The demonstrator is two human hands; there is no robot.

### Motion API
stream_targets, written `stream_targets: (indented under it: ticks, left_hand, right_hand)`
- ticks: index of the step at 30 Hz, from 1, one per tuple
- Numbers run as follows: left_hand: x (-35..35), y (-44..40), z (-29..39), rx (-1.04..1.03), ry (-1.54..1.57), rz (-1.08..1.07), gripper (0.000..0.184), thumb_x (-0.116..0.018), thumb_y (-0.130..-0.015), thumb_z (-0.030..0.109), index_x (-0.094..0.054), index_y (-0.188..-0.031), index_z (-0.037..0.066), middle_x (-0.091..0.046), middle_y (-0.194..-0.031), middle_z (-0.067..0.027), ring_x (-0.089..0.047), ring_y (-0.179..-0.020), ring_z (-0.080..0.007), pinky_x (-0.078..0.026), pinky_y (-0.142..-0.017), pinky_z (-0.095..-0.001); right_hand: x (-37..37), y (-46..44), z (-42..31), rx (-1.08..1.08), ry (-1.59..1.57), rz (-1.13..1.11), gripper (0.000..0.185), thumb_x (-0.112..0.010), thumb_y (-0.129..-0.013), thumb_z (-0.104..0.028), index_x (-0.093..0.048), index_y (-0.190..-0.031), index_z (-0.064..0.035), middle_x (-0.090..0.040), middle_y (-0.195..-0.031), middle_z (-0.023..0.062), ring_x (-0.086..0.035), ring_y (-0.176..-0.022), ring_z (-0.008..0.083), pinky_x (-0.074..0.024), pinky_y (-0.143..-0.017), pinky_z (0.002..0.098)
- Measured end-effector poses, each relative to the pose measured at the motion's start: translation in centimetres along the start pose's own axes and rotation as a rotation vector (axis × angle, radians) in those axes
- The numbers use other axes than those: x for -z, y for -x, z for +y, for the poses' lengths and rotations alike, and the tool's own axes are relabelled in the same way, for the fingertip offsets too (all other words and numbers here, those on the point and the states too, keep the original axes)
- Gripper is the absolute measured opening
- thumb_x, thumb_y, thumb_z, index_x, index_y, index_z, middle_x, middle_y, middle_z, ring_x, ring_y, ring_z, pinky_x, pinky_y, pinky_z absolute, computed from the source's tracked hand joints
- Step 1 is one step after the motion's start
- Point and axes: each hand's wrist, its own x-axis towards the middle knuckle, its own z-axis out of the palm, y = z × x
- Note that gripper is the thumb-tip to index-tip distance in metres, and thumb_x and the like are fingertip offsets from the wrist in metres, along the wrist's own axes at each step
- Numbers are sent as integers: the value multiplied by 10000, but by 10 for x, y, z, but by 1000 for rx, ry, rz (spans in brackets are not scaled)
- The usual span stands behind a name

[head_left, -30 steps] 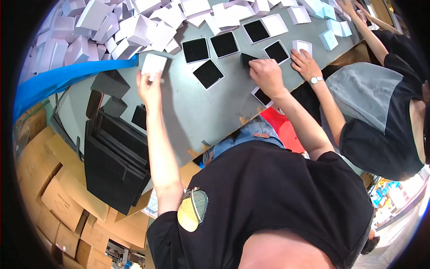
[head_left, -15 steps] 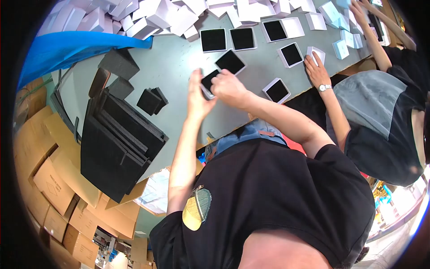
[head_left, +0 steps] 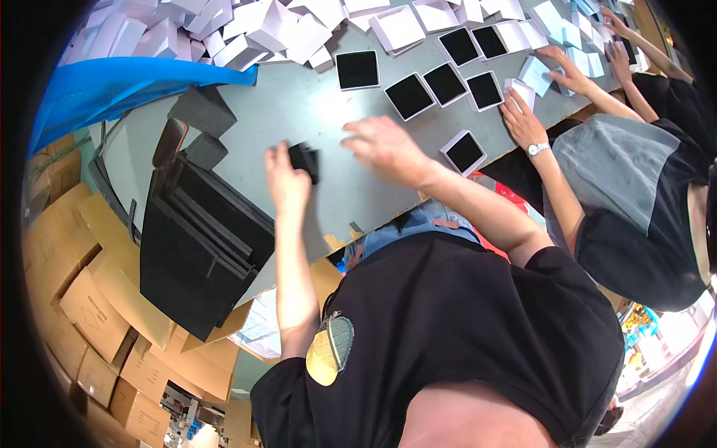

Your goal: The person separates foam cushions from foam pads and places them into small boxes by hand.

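While the left hand [head_left: 289,179] clamps matte black pads [head_left: 305,160], edges stepped, blurred, right hand [head_left: 387,149] hovers, fingers apart

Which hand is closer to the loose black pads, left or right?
Left. The left hand is up against the loose black pads, though blur hides its exact grip; the right hand is open and apart, off to their right.

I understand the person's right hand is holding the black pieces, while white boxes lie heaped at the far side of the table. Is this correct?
Not quite: the head view shows the black pieces in the left hand; the right hand is apart from them. The white boxes do lie heaped at the far side of the table.
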Motion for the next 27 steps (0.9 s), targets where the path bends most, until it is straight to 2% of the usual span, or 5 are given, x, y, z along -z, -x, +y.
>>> stream_targets:
  ticks: [4, 8, 12, 20, 27]
  left_hand:
    - [-39, 16, 47, -235, 233, -141, 665, -621, -711, 10, -474, -1359, 9, -474, -1353, -277, -533, -1204, -392, -431, -1034, -410]
    - [8, -12, 75, 192, 355, -416, 670, -760, -744, 152, -497, -1348, 30, -551, -1309, -182, -682, -942, -262, -543, -783, -368]
    - [19, -85, 94, -649, -70, 203, 637, -720, -762, 115, -508, -1362, 108, -486, -1371, -162, -608, -997, -280, -525, -789, -395]
    - [6, -186, 120, -996, -535, 84, 196, -562, -837, 72, -554, -1029, 39, -486, -1406, -123, -676, -844, -296, -577, -679, -408]
    - [32, -160, 113, -663, -604, -145, 147, -629, -803, 94, -625, -934, 28, -673, -1000, -179, -702, -800, -306, -569, -668, -403]
  right_hand:
    - [-23, 20, -6, 47, 48, -178, 276, -608, -794, -133, -651, -1054, -54, -603, -1165, 97, -589, -1054, 242, -470, -891, 370]
    - [-21, 41, 13, 76, 148, -127, 293, -589, -785, -134, -662, -1054, -46, -617, -1104, 88, -595, -1026, 220, -475, -867, 342]
    - [-12, 37, 16, 77, 49, -149, 244, -604, -801, -106, -681, -1028, -59, -639, -1091, 66, -601, -1003, 216, -469, -858, 344]
    - [2, 11, 32, -454, -961, 93, 124, -673, -826, -39, -651, -948, -31, -601, -1287, 125, -536, -1240, 277, -403, -1045, 383]
    - [-22, -27, 68, -527, -826, -52, 155, -670, -847, -84, -642, -990, -30, -358, -1526, 191, -352, -1413, 317, -315, -1123, 384]
